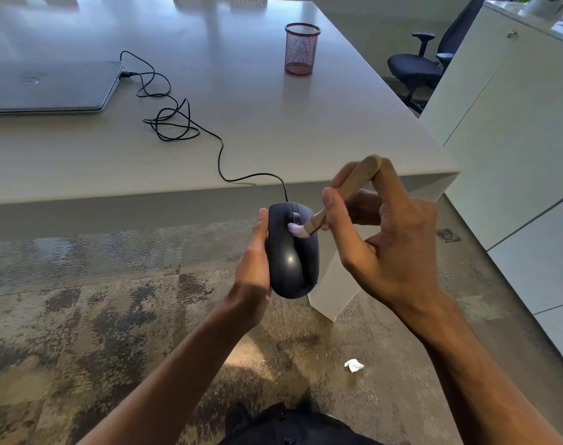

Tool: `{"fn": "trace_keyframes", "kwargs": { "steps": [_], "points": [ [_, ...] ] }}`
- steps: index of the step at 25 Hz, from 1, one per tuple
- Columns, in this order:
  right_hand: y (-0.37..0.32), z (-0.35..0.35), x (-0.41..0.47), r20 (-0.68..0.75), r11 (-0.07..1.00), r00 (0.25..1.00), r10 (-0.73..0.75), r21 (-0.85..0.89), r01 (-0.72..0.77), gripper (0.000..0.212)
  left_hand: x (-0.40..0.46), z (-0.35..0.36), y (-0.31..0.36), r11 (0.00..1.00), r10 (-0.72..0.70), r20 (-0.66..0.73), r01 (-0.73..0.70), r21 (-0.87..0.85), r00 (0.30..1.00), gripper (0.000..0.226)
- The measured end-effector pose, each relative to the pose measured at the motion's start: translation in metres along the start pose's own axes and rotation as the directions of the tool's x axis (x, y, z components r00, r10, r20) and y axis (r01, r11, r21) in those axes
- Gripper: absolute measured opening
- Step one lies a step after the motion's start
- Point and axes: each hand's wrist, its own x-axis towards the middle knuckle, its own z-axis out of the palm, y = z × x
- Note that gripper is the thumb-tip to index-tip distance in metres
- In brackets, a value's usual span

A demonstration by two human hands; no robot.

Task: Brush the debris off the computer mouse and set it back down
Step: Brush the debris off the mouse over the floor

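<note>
Two bare forearms reach out over mottled grey-brown carpet [113, 284], where a crumpled scrap of white paper [354, 365] lies near the person's feet. The left hand [252, 271] holds a dark, rounded corded computer mouse [291, 255] in the air in front of the desk edge, the grip wrapped around the mouse's left side and underside with the thumb running up the flank. The right hand [386, 239] is closed pen-fashion on a small flat brush with a pale wooden handle [347, 191]; its white bristles [297, 230] press on the mouse's top just beside the scroll wheel.

The brushing appears well under way. To do it cleanly, the strokes should probably run outward from the wheel slot and button seams, toward the floor rather than the desk, with the mouse tilted so loosened bits fall clear. Light pressure suits soft bristles; the left grip should stay firm so the mouse does not twist. Whether debris remains cannot be told from here.

Beyond the hands, the mouse's thin black cable [177, 120] rises onto the wide white desk [273, 139] and loops in a loose tangle toward a closed silver laptop [49, 86]. That slack should allow an easy return. Farther back stands a red wire-mesh pen cup [302, 48].
</note>
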Motion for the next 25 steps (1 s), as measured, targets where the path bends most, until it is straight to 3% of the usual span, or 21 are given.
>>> {"fn": "trace_keyframes", "kwargs": {
  "steps": [5, 10, 15, 20, 25],
  "points": [
    [0.002, 0.004, 0.001, -0.081, 1.0, 0.997, 0.016, 0.026, -0.014, 0.018, 0.004, -0.003, 0.002, 1.0, 0.007, 0.013, -0.007, -0.027, 1.0, 0.053],
    [0.002, 0.003, 0.001, 0.017, 0.99, 0.998, 0.061, 0.129, -0.063, 0.015, 0.009, -0.006, 0.005, 0.999, -0.005, -0.004, 0.004, -0.035, 1.0, 0.051],
    [0.001, 0.005, 0.004, -0.059, 0.993, 0.997, 0.058, 0.11, -0.052, 0.017, 0.01, -0.006, 0.005, 1.0, -0.013, -0.009, 0.013, -0.015, 1.0, 0.061],
    [0.001, 0.004, 0.001, 0.026, 0.98, 0.998, 0.049, 0.19, -0.053, 0.015, 0.012, -0.007, 0.008, 0.999, 0.001, 0.009, -0.001, -0.033, 1.0, 0.056],
    [0.004, 0.004, -0.003, -0.059, 0.968, 0.997, 0.042, 0.248, -0.026, 0.016, 0.012, -0.007, 0.009, 0.999, -0.008, 0.018, 0.009, -0.038, 1.0, 0.062]
  ]
}}
